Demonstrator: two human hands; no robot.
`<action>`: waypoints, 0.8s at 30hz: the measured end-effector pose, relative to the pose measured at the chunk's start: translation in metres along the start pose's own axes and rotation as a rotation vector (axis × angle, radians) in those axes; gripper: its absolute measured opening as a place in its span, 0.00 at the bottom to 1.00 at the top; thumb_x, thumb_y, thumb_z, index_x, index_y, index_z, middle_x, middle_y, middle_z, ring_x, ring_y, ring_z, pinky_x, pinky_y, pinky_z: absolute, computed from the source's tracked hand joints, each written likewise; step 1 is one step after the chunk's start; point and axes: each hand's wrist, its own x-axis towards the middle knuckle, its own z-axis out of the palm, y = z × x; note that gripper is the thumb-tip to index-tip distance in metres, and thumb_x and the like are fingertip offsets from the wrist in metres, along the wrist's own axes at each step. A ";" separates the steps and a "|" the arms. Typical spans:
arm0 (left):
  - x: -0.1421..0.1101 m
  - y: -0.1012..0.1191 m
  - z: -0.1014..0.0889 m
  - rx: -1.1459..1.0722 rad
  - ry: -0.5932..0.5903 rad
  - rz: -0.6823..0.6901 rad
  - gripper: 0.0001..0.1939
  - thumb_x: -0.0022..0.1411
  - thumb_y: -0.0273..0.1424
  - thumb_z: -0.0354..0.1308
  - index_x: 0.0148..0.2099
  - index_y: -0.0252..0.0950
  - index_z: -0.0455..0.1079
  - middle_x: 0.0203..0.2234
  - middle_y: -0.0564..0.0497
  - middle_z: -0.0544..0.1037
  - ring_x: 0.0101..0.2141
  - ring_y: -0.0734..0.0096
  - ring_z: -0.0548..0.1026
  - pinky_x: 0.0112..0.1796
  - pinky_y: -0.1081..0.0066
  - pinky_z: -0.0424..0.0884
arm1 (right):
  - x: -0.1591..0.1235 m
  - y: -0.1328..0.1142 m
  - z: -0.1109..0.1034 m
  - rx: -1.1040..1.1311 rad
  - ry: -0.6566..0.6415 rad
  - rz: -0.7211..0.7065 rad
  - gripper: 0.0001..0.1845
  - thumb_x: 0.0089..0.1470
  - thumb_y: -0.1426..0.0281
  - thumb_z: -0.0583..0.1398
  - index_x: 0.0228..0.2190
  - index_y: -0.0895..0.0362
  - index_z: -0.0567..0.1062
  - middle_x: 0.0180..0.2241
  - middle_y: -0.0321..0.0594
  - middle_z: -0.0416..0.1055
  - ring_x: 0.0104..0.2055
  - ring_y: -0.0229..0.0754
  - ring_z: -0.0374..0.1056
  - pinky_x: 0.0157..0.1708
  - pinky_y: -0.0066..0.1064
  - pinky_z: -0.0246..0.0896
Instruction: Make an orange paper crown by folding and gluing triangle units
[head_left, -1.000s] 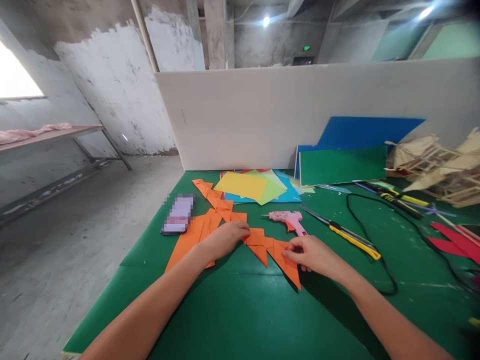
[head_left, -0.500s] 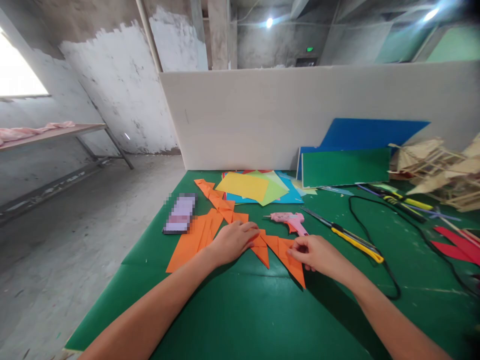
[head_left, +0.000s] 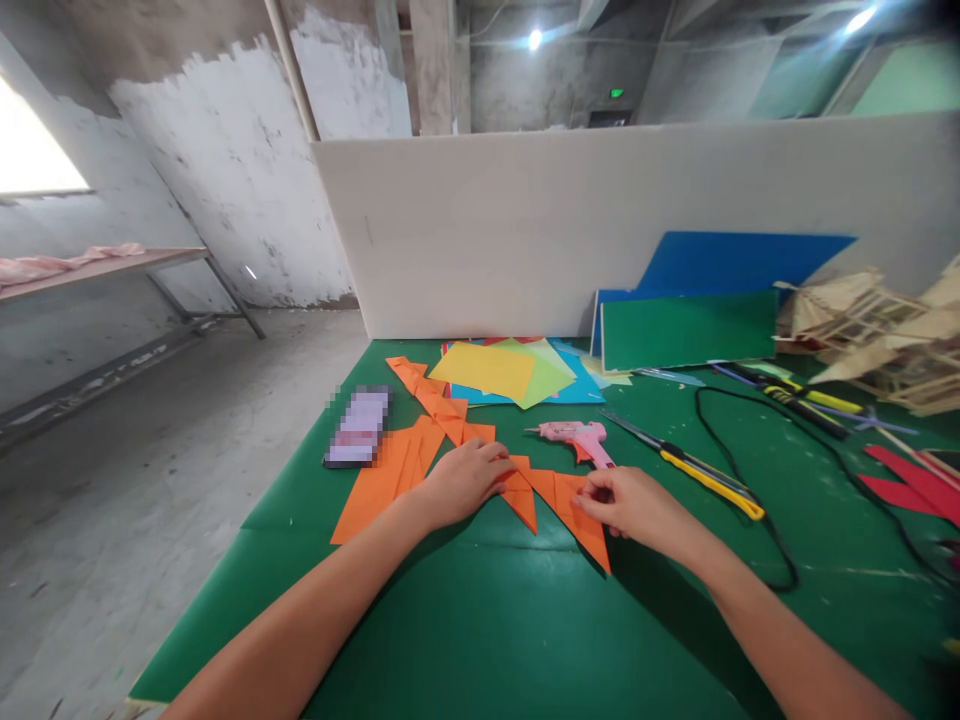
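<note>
A zigzag folded orange paper point(head_left: 521, 497) lies low over the green table, its pointed ends toward me. My left hand point(head_left: 466, 482) rests on its left part with fingers curved down over it; the thumb is hidden. At its right end, my right hand point(head_left: 616, 502) pinches the paper between thumb and forefinger. Beyond my left hand, a folded orange strip point(head_left: 435, 398) runs to the far left. Under and beside my left forearm lie flat orange sheets point(head_left: 369, 490). Just behind my right hand is a pink glue gun point(head_left: 574, 435).
A phone point(head_left: 358, 428) lies at the left edge of the green table point(head_left: 480, 640). Coloured paper sheets point(head_left: 487, 370) are stacked at the back. To the right are a yellow utility knife point(head_left: 712, 482), a black cord point(head_left: 731, 450), red pieces point(head_left: 911, 485) and a wooden model point(head_left: 874, 340).
Both hands keep their places on the folded orange paper. The whole view has shifted very slightly; nothing else visibly differs.
</note>
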 end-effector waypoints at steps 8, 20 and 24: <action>0.002 -0.002 -0.002 -0.111 -0.003 0.016 0.08 0.66 0.29 0.48 0.43 0.36 0.67 0.41 0.47 0.67 0.38 0.65 0.68 0.41 0.67 0.64 | 0.000 -0.002 -0.001 -0.019 0.012 0.009 0.17 0.52 0.58 0.55 0.19 0.55 0.64 0.18 0.34 0.67 0.18 0.37 0.65 0.19 0.27 0.50; 0.000 0.001 0.000 -0.183 -0.033 0.033 0.14 0.67 0.25 0.41 0.50 0.38 0.63 0.43 0.46 0.66 0.41 0.64 0.66 0.42 0.66 0.64 | -0.002 0.002 -0.006 -0.006 0.022 0.011 0.17 0.49 0.58 0.56 0.18 0.55 0.64 0.17 0.33 0.65 0.18 0.36 0.61 0.20 0.27 0.48; 0.003 0.003 -0.004 -0.191 -0.059 0.009 0.11 0.66 0.25 0.42 0.47 0.37 0.63 0.42 0.45 0.65 0.40 0.64 0.66 0.42 0.65 0.64 | -0.002 0.000 -0.006 -0.038 0.055 -0.021 0.16 0.50 0.59 0.56 0.18 0.55 0.63 0.17 0.33 0.65 0.19 0.36 0.60 0.21 0.27 0.47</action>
